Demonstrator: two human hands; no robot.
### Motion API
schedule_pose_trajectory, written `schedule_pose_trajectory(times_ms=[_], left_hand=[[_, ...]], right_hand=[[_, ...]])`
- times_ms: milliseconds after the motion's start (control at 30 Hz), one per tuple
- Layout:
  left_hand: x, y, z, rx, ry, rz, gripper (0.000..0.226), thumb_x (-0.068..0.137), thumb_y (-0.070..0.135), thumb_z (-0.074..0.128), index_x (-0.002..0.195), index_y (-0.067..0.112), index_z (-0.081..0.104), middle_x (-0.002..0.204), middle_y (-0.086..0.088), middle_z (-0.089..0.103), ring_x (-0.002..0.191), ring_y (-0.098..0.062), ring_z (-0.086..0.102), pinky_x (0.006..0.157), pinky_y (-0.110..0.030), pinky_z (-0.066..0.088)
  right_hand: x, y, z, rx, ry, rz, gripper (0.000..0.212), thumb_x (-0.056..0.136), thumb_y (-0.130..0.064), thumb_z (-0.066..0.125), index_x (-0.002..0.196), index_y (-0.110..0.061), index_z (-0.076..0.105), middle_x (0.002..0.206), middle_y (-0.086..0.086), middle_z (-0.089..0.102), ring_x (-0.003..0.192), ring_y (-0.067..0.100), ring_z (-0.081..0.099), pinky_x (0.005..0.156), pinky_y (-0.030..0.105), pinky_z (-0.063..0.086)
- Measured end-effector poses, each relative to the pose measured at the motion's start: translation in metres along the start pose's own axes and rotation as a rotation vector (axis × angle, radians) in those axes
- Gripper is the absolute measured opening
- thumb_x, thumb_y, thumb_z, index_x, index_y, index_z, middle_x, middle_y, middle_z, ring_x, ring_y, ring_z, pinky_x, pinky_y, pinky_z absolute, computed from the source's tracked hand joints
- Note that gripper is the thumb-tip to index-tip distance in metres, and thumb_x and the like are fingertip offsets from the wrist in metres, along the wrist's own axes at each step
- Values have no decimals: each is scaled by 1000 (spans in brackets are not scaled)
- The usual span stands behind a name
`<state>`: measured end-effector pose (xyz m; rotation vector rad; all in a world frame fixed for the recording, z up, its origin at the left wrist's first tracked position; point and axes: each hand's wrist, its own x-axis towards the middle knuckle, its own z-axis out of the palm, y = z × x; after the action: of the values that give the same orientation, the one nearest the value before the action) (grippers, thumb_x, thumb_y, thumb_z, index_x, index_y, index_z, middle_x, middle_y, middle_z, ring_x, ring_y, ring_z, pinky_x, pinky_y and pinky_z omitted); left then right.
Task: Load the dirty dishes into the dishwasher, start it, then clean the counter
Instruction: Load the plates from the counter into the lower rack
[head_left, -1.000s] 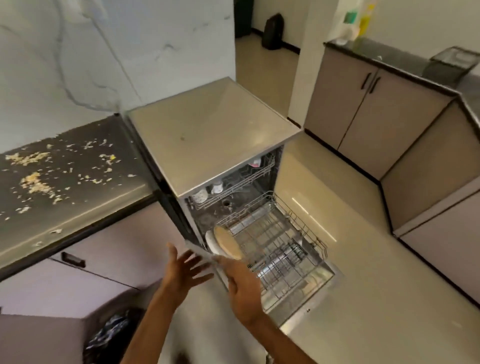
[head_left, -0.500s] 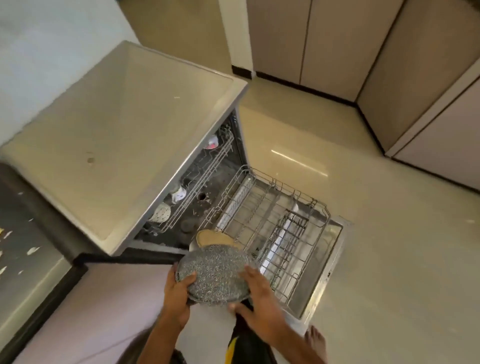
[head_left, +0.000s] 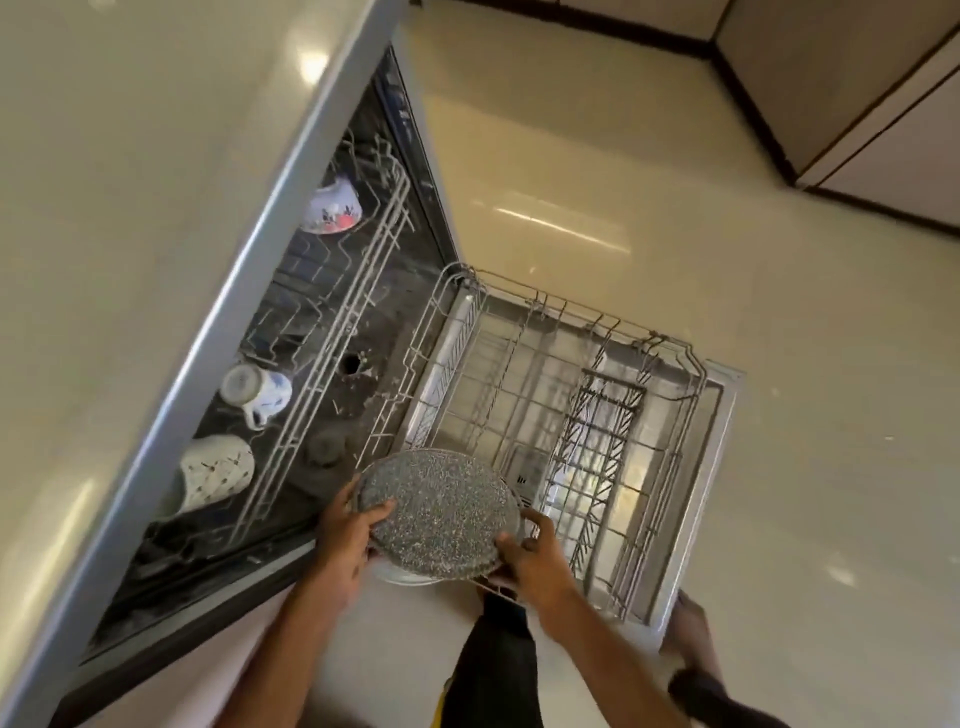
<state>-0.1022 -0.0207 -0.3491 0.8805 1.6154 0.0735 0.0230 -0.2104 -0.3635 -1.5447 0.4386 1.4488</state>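
Note:
A round grey speckled plate hangs over the near left corner of the pulled-out lower rack of the open dishwasher. My left hand grips its left rim, thumb on top. My right hand grips its near right rim. Beneath the plate a pale rim of another dish shows. The upper rack holds a white floral bowl, a blue-patterned mug and a white patterned cup.
The dishwasher's pale top fills the left of the view. The open door lies flat over the glossy floor. Beige cabinets stand at the far right. My foot is beside the door's near corner.
The view has closed in and tilted down over the dishwasher. Both hands, which took hold of the speckled plate, have carried it forward over the lower rack's near corner.

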Motion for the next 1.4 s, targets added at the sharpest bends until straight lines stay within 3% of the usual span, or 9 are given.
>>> schedule_pose_trajectory(times_ms=[100,233,367,467,667,800,1000,1167,1400], left_hand=[[23,-5,2,54,38,5,65,82,-3,71,139,22,53,126,-12,63,105,-33,64,85,-52,55],[45,-16,0,100,139,8,60,84,0,70,137,22,55,123,-11,65,103,-36,65,92,-61,52],[62,-19,9,65,200,25,49,85,-3,67,131,12,59,117,-18,67,105,-37,65,96,-56,51],[76,-22,20,31,230,38,39,85,-7,65,121,9,63,114,-20,68,102,-35,65,97,-53,50],[102,-21,41,53,237,41,34,86,-4,65,106,23,65,97,-8,70,87,-27,66,86,-42,53],[115,-18,41,71,276,30,32,85,-3,65,113,14,66,99,-13,70,79,-26,66,74,-33,54],[112,-9,21,104,310,42,36,84,-5,63,118,8,68,109,-17,69,85,-29,67,80,-38,56],[110,-13,8,122,269,30,47,86,-3,63,131,11,61,114,-14,69,88,-25,67,74,-31,53],[132,-22,33,174,222,-8,32,93,4,62,121,18,61,100,-5,68,89,-23,65,70,-33,53]], right_hand=[[21,4,3,-30,-12,85,43,93,-8,65,127,-19,40,105,20,70,72,28,73,62,37,62],[45,2,7,-85,-51,138,47,91,-10,69,127,-20,40,104,21,69,68,27,70,69,42,63],[69,-8,8,-56,-134,161,46,94,-2,63,128,-16,36,98,23,60,56,19,57,48,27,53],[94,-8,5,-41,-158,155,47,95,0,62,131,-14,35,90,19,59,56,20,55,49,27,52],[126,-10,-2,-44,-155,119,54,94,-6,64,137,-15,34,83,9,64,46,14,60,44,24,55],[128,-4,7,4,-152,100,48,95,-7,64,128,-20,32,73,7,66,46,14,62,51,28,59],[104,-1,28,137,-143,114,44,95,-4,62,123,-23,33,109,20,67,47,11,66,48,21,54],[94,9,35,130,-102,101,47,94,-7,65,128,-23,36,118,14,66,86,25,74,70,34,63],[135,3,22,21,-47,131,69,92,-11,67,149,-20,28,131,20,58,51,9,68,53,20,56]])
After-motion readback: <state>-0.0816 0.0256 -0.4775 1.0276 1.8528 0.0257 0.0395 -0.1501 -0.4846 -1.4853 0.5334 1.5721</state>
